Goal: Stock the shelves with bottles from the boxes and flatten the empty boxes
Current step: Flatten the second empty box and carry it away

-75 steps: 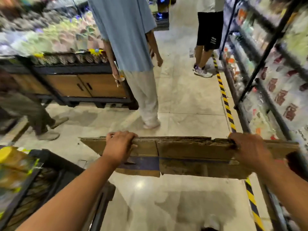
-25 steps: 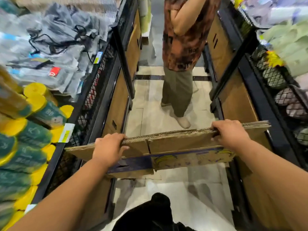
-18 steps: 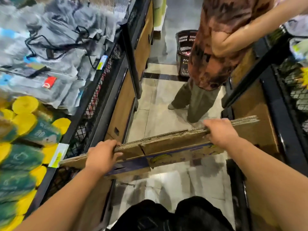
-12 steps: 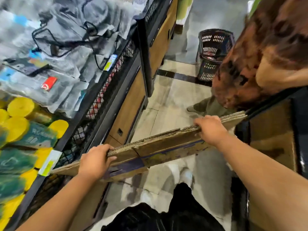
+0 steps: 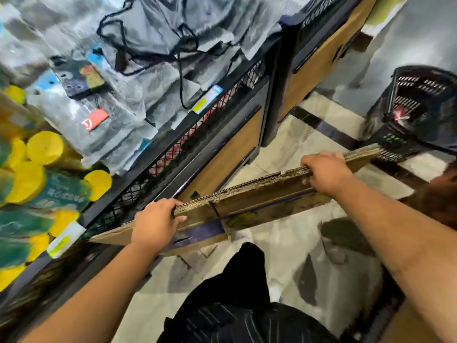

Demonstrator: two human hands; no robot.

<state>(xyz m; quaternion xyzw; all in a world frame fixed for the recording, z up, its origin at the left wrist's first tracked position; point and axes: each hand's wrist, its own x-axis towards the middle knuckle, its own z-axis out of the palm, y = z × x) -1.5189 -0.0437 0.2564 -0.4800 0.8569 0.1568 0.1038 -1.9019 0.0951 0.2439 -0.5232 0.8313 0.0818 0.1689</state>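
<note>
A flattened brown cardboard box [image 5: 249, 201] with a blue printed stripe hangs edge-up in front of me, tilted so its right end is higher. My left hand [image 5: 155, 224] grips its upper edge near the left end. My right hand [image 5: 326, 173] grips the same edge toward the right end. The box's left corner sits close to the black mesh front of a display bin [image 5: 178, 157]. No bottles or shelves for them are in view.
The bin on my left holds grey bagged goods [image 5: 153, 58] and yellow-capped green packs [image 5: 37, 179]. A dark plastic shopping basket [image 5: 420, 107] stands on the tiled floor ahead right. A person in brown [image 5: 442, 194] is at the right edge. My black trousers [image 5: 237, 305] are below.
I have turned left and walked down a narrow aisle with the flattened box in both hands. The person in brown has slid to the right edge and the basket has come closer.
</note>
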